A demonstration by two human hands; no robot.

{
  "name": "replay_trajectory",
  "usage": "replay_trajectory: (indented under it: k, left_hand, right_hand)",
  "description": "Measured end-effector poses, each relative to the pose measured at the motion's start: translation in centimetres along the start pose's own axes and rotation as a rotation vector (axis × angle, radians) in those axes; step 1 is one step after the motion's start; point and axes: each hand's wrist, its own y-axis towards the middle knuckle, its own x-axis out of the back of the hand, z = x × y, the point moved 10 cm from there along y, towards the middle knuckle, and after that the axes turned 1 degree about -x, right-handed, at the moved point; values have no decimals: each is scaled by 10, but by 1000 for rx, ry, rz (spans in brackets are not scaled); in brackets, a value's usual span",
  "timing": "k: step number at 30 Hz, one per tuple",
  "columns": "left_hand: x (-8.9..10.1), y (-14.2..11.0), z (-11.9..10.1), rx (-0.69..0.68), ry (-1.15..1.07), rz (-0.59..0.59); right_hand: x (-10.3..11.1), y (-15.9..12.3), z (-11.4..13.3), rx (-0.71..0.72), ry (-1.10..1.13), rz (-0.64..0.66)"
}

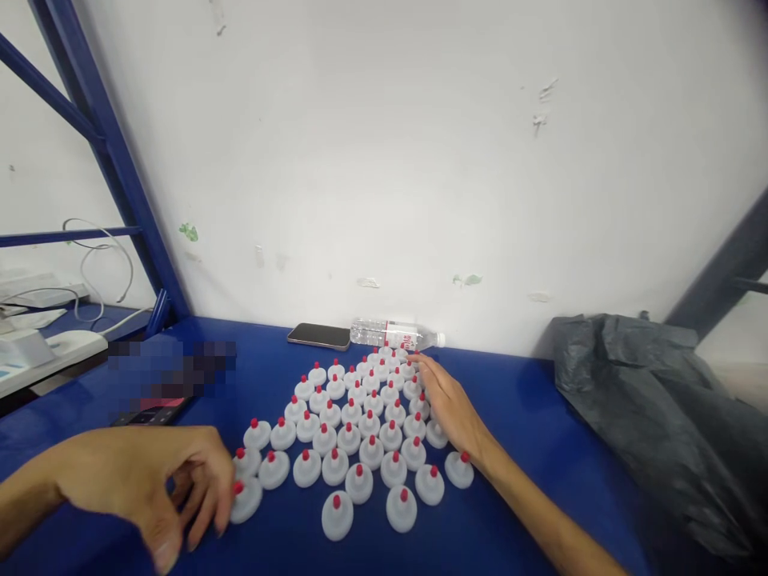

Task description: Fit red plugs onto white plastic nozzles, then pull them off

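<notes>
Several small white round caps with red tips [371, 453] stand in a loose wedge-shaped group on the blue tabletop. My left hand [144, 480] is at the group's left edge, its fingers bent and the thumb held apart from them. Its fingertips are beside a white cap [247, 502] at the near left; whether they touch it I cannot tell. Along the group's right side lies my right hand [450, 404], fingers stretched toward the back and resting against the caps there. Nothing shows in its grasp, and it partly covers a few of the caps.
A clear water bottle [396, 332] lies on its side by the wall, with a phone [319, 336] to its left. Dark plastic sheeting or a bag [624, 384] covers the right of the blue table [516, 496]. A blue frame post [114, 160] rises at left.
</notes>
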Motion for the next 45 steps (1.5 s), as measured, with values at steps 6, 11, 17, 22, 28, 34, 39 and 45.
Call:
replay_trajectory:
  k: [6, 11, 17, 22, 28, 34, 39, 45]
  left_hand:
    - [-16, 40, -65, -35, 32, 96]
    - [-2, 49, -61, -62, 70, -32]
    - [65, 27, -56, -141, 75, -786]
    - [47, 56, -21, -79, -133, -875]
    - [31, 101, -31, -105, -111, -867]
    - [32, 137, -53, -149, -97, -834]
    - [29, 152, -65, -223, -112, -784]
    - [26, 149, -68, -291, -125, -722]
  right_hand:
    - [0, 0, 1, 17, 3, 8]
    - [0, -1, 4, 20, 22, 7]
    - [4, -3, 5, 10, 77, 6]
    - [6, -5, 1, -38, 114, -31]
    - [-8, -7, 6, -47, 101, 8]
    - [-9, -9, 10, -51, 97, 16]
    - [-9, -10, 8, -62, 100, 13]
    - [-8, -10, 9, -69, 109, 7]
